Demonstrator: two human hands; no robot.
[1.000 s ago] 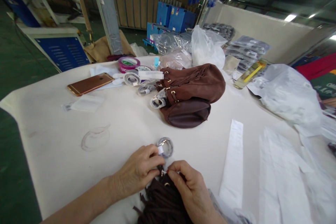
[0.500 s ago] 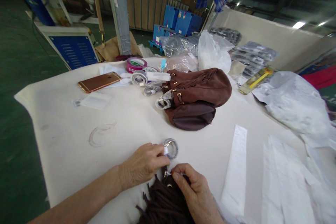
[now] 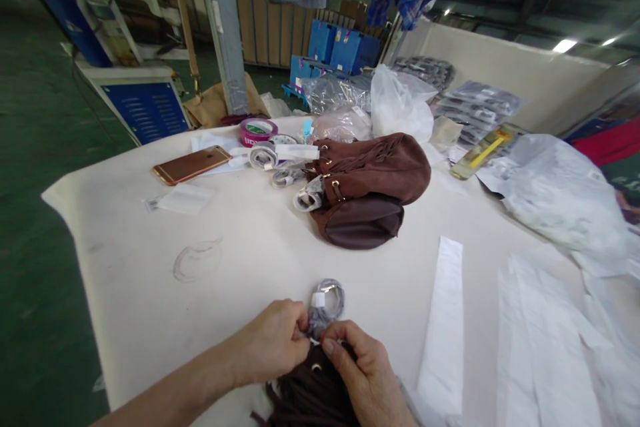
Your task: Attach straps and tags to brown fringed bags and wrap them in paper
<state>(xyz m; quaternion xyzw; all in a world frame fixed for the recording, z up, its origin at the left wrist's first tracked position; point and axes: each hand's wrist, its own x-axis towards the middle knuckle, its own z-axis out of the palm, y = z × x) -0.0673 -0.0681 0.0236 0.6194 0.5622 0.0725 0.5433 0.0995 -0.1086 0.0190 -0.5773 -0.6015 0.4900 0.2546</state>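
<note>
A dark brown fringed bag (image 3: 307, 393) lies at the table's near edge under both my hands. My left hand (image 3: 273, 347) is closed, pinching the base of a metal ring wrapped in clear film (image 3: 327, 299) that carries a small white tag. My right hand (image 3: 363, 370) is closed too, pinching the bag's top edge by a small gold fitting, thumb against the left hand's fingers. The ring lies flat on the table just beyond my fingertips.
A brown suede fringed bag (image 3: 373, 187) sits mid-table with wrapped rings (image 3: 307, 197) beside it. A gold phone (image 3: 193, 165), purple tape roll (image 3: 258, 131) and plastic bags (image 3: 400, 103) lie farther back. White paper strips (image 3: 443, 327) and crumpled wrapping (image 3: 560, 193) cover the right side.
My left hand has slid from the ring's side down to its base, closing in against the right hand. The view shifted slightly.
</note>
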